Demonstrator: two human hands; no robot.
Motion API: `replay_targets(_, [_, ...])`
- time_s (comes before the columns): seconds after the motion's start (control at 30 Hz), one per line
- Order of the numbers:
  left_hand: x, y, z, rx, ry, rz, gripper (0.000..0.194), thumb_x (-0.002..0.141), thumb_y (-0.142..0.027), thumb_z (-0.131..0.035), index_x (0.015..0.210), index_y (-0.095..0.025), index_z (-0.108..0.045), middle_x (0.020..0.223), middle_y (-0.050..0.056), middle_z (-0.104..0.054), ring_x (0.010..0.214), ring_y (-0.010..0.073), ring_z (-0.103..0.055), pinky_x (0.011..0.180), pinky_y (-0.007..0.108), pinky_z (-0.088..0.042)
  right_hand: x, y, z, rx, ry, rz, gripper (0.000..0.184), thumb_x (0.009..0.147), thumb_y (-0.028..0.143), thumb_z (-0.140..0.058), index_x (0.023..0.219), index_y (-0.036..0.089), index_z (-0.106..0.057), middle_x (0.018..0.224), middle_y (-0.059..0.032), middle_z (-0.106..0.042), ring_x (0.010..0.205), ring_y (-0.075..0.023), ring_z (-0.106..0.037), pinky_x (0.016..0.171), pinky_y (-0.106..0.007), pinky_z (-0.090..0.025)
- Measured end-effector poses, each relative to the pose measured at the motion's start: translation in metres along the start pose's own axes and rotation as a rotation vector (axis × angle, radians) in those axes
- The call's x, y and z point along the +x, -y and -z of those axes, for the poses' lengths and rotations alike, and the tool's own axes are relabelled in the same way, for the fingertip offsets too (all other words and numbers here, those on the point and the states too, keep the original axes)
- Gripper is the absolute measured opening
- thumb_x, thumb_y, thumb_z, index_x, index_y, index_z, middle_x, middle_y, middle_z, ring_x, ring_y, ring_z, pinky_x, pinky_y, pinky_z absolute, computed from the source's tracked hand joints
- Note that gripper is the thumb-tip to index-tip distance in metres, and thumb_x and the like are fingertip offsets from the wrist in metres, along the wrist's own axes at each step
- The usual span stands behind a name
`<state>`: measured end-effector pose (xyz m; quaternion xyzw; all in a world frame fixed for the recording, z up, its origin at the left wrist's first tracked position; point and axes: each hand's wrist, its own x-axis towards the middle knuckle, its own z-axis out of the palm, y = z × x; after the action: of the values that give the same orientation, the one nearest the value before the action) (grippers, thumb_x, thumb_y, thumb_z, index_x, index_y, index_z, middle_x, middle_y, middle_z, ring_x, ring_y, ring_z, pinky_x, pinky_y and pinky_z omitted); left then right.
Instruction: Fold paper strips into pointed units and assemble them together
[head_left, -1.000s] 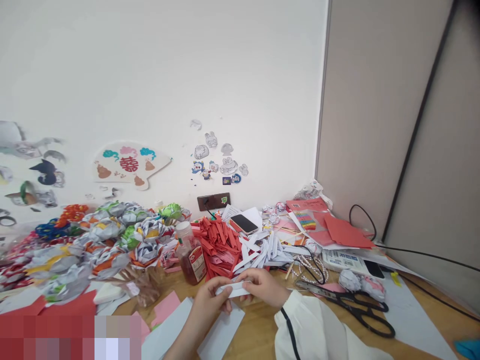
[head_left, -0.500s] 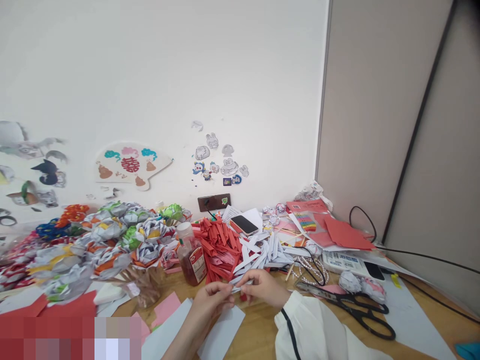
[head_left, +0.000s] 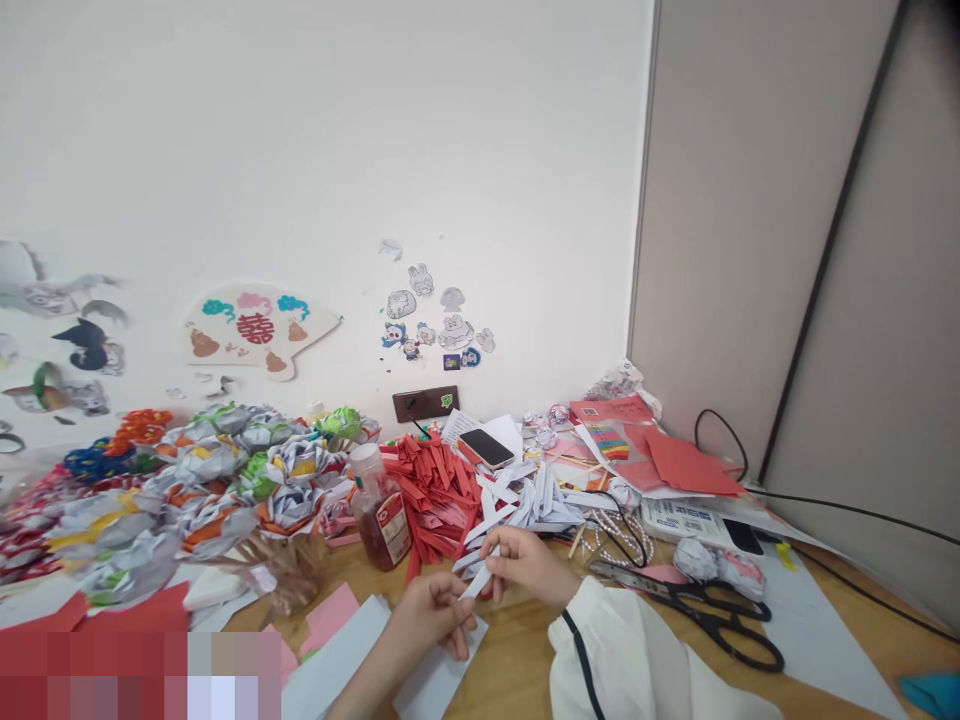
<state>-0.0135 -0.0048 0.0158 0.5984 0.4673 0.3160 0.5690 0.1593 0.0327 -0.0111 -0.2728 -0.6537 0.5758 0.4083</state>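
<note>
A narrow folded white paper strip (head_left: 477, 584) is pinched between my two hands, slanting up to the right. My left hand (head_left: 433, 612) grips its lower end between thumb and fingers. At the upper end, my right hand (head_left: 525, 565) closes thumb and forefinger on it. Below my left hand a flat white paper sheet (head_left: 442, 670) lies on the wooden table (head_left: 517, 660). Just beyond my hands are a heap of folded white paper strips (head_left: 540, 500) and a heap of red paper strips (head_left: 439, 485).
A bottle of dark red liquid (head_left: 382, 520) stands left of the red heap. Black-handled scissors (head_left: 712, 610) lie at the right. A phone (head_left: 486, 448) rests behind the heaps. Crumpled paper flowers (head_left: 225, 470) pile up at the left; red sheets (head_left: 690, 463) lie at the back right.
The paper strip has turned from roughly level to a steep slant between my hands. My left hand has dropped slightly and its fingers have shifted; the right hand has risen a little.
</note>
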Motion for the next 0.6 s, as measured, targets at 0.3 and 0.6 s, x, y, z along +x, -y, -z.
replay_targets(0.3, [0.002, -0.001, -0.007, -0.161, -0.049, -0.033, 0.036, 0.061, -0.050, -0.063, 0.057, -0.018, -0.047, 0.040, -0.002, -0.060, 0.028, 0.0072, -0.048, 0.032, 0.016, -0.027, 0.002, 0.007, 0.000, 0.083, -0.243, 0.144, 0.028, 0.079, 0.044, -0.049, 0.088, 0.017, -0.044, 0.049, 0.0075, -0.050, 0.040, -0.0067, -0.043, 0.042, -0.018, -0.031])
replay_targets(0.6, [0.001, -0.008, 0.006, -0.348, -0.498, -0.222, 0.033, 0.053, -0.044, -0.072, 0.063, -0.015, -0.059, 0.048, -0.003, -0.058, 0.043, 0.0096, -0.050, 0.043, 0.019, -0.037, 0.000, 0.006, -0.007, 0.100, -0.101, -0.005, 0.032, 0.067, 0.040, -0.065, 0.077, 0.014, -0.050, 0.063, -0.0020, -0.064, 0.052, -0.0106, -0.056, 0.054, -0.024, -0.042])
